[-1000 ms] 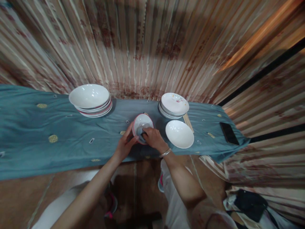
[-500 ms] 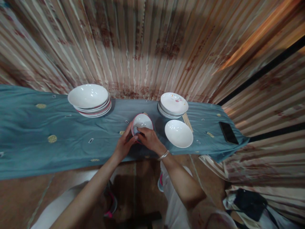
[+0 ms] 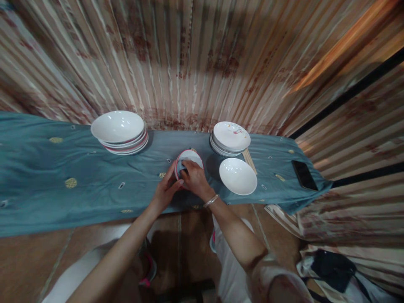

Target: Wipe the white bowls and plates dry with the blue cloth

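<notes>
A small white bowl with a red rim (image 3: 196, 156) is tilted toward me near the middle of the table. Along its left side, my left hand (image 3: 166, 187) grips it with the thumb at the near edge. Inside the bowl, my right hand (image 3: 194, 176) presses a grey-blue cloth (image 3: 181, 164) against the inner wall. Much of the cloth is hidden under the fingers. A wider white bowl (image 3: 238, 176) sits just right of my right hand.
Stacked bowls (image 3: 118, 128) stand at the back left, stacked plates (image 3: 232, 136) at the back right with chopsticks (image 3: 250, 161) beside them. A black phone (image 3: 304, 174) lies near the right end of the blue tablecloth (image 3: 94, 202). A pleated curtain (image 3: 176, 63) hangs behind.
My right hand has moved up and deeper into the small bowl with the cloth, which now shows higher on the inner left wall. My left hand keeps its hold.
</notes>
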A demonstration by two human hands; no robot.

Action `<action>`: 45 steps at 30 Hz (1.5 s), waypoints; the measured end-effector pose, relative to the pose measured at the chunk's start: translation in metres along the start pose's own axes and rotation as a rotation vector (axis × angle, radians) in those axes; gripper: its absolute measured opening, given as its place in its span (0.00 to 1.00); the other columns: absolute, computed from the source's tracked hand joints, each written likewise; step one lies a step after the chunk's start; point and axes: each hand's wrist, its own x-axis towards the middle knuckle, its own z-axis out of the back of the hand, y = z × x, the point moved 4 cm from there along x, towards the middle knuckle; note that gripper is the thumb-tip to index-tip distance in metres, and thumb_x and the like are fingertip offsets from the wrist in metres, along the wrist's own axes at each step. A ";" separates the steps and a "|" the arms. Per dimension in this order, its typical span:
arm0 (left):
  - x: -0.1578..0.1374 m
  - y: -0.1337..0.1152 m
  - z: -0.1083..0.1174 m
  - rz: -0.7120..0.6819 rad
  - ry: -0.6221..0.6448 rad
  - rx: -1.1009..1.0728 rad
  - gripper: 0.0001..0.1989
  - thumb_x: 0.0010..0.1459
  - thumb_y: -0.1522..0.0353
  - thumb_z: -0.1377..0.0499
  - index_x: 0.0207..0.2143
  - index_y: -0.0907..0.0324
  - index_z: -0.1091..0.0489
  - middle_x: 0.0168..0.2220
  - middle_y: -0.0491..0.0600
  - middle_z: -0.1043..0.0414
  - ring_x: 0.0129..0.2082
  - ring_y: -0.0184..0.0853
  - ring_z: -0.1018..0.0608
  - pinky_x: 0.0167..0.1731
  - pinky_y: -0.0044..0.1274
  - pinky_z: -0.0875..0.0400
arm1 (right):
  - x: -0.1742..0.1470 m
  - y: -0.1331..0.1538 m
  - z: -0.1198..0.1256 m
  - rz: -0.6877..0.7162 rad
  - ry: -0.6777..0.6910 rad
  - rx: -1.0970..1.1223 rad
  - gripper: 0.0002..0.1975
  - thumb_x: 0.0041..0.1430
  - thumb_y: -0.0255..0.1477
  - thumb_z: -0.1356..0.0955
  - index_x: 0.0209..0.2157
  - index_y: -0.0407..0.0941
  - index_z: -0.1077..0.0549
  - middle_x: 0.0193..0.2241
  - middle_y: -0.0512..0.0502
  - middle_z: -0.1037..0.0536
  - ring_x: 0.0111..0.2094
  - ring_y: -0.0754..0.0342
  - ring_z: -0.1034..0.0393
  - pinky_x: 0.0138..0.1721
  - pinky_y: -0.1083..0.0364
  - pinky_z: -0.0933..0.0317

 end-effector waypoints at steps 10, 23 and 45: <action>-0.002 -0.006 -0.003 0.002 0.028 -0.004 0.47 0.52 0.56 0.32 0.70 0.52 0.48 0.71 0.54 0.50 0.67 0.54 0.38 0.54 0.40 0.27 | 0.016 -0.005 0.014 0.008 -0.041 -0.177 0.17 0.65 0.21 0.38 0.52 0.41 0.27 0.55 0.36 0.28 0.58 0.45 0.36 0.64 0.46 0.44; -0.004 -0.010 -0.005 0.046 0.023 -0.010 0.47 0.51 0.57 0.32 0.69 0.49 0.48 0.71 0.53 0.48 0.64 0.55 0.35 0.44 0.35 0.20 | 0.007 -0.018 0.026 -0.104 0.125 -0.318 0.15 0.68 0.22 0.40 0.49 0.39 0.25 0.52 0.33 0.26 0.52 0.44 0.34 0.56 0.48 0.41; -0.003 -0.007 -0.005 0.060 0.028 -0.034 0.48 0.51 0.56 0.32 0.70 0.48 0.51 0.69 0.52 0.43 0.62 0.53 0.31 0.45 0.36 0.20 | -0.034 -0.014 0.030 -0.109 0.260 -0.142 0.11 0.61 0.24 0.35 0.42 0.43 0.22 0.40 0.39 0.19 0.43 0.47 0.25 0.49 0.51 0.34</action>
